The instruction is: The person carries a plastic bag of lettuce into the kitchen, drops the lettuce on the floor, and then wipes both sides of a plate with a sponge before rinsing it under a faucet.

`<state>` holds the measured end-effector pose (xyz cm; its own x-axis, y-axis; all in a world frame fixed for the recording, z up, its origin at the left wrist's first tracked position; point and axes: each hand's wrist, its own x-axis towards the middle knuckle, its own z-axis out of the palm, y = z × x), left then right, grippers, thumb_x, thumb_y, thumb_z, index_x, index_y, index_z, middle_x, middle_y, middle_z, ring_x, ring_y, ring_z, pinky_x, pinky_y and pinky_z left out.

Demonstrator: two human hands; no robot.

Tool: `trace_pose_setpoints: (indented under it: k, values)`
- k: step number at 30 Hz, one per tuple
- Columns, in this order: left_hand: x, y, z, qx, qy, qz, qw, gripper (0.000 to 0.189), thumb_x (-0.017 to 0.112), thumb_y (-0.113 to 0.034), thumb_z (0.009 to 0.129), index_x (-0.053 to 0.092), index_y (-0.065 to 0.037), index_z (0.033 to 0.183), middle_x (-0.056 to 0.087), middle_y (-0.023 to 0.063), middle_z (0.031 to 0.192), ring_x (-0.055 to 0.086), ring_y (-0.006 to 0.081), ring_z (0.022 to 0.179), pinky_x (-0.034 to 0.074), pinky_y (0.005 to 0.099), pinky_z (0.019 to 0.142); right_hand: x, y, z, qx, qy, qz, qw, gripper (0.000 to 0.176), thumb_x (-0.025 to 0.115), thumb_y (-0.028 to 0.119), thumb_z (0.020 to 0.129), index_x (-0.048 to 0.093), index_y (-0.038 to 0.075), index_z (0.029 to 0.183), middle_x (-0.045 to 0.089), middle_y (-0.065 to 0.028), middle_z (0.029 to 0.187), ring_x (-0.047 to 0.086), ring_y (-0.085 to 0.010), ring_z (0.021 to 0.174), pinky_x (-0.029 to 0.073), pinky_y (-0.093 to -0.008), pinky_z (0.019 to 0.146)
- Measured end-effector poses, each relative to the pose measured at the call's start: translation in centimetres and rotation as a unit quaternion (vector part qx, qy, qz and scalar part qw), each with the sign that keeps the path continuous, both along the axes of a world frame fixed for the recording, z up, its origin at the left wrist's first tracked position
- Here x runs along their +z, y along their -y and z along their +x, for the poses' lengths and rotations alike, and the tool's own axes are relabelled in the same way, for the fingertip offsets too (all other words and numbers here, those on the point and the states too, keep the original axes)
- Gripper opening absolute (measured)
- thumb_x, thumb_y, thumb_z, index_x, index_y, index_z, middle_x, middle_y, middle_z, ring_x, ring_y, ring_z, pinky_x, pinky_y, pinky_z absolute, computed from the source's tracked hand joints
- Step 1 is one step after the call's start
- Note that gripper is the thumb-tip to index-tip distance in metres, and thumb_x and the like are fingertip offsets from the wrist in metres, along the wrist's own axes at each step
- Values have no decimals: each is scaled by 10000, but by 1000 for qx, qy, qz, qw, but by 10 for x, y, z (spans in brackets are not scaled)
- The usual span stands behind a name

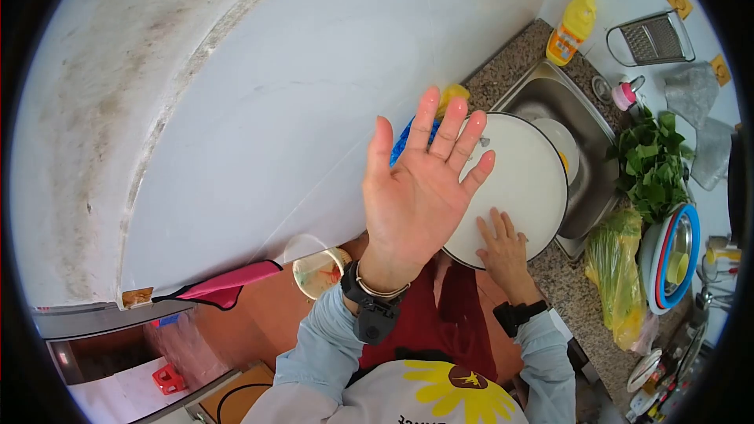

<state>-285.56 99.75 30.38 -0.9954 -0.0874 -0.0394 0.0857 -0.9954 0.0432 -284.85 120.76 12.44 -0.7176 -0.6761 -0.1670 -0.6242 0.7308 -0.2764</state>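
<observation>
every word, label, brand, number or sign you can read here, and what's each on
Nothing reads clearly.
Yellow bottle: label print, too small and blurred.
Shirt: dark lettering at the picture's bottom edge, cut off and inverted, unreadable.
Dark emblem on the shirt's yellow flower: no legible word.

We hold our left hand [416,196] up, palm facing us, fingers splayed; our right hand [505,257] lower, back showing, fingers spread

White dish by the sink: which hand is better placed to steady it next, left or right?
Probably the right hand: it is over the white dish, while the left hand is raised, palm showing.
</observation>
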Motion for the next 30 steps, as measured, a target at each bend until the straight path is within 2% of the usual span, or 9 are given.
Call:
trace_pose_setpoints:
  k: [1,4,6,9,11,16,24,28,30]
  values:
    - [-3,0,-1,0,2,2,1000,543,343,-537,943,400,-182,1350,483,34,1326,370,214,1290,270,440,1057,0,-1,-1,1,-1,-4,1000,697,735,230,711,435,161,1336,336,-133,1427,353,-326,1298,408,-562,859]
    - [-23,0,-2,43,101,-182,977,519,419,-489,937,416,-168,1345,495,34,1305,397,218,1259,299,431,1039,-2,-2,-2,9,-22,1,1000,691,729,238,712,438,167,1335,352,-133,1419,357,-322,1297,409,-561,853]
    - [-66,1,1,89,214,-347,909,519,466,-430,937,406,-119,1349,465,72,1330,403,217,1246,289,416,1040,-6,-5,-3,9,-25,7,1000,693,727,241,712,436,170,1336,355,-134,1417,356,-320,1298,408,-563,856]
    - [-133,2,22,109,340,-564,745,532,499,-342,938,370,-53,1364,423,91,1365,389,195,1246,280,388,1035,-6,-7,-5,13,-17,5,1000,701,725,253,714,426,176,1344,352,-132,1422,350,-318,1304,400,-573,872]
    - [-173,-3,35,53,427,-566,703,539,527,-277,926,348,-37,1374,436,96,1352,412,197,1222,320,360,1014,-4,-7,-10,16,-13,3,1000,709,724,262,715,418,179,1350,346,-129,1427,345,-318,1308,392,-581,886]
    - [-236,-6,39,-18,371,-528,764,531,543,-157,914,330,-11,1378,486,123,1301,480,213,1153,379,329,971,-7,-1,-31,75,-27,-24,997,731,703,335,737,385,174,1374,306,-125,1453,318,-320,1325,341,-614,950]
    - [-234,-5,37,-38,377,-446,811,455,501,-105,931,369,-2,1355,509,139,1273,515,224,1105,412,336,945,-26,-7,-109,-51,-98,-12,994,680,610,380,813,354,128,1389,276,-146,1468,307,-322,1328,326,-594,977]
    - [-244,-7,39,-23,372,-409,833,431,495,-111,937,378,5,1335,518,136,1258,519,225,1102,428,348,937,-25,-28,-78,-39,-95,9,995,726,632,380,800,338,86,1395,262,-174,1469,306,-335,1328,341,-592,963]
    - [-242,-8,37,-19,372,-400,837,422,494,-114,939,382,9,1326,524,134,1248,521,225,1100,434,352,934,-28,-24,-62,35,-70,3,997,758,661,378,773,334,100,1398,264,-158,1473,298,-330,1335,345,-603,953]
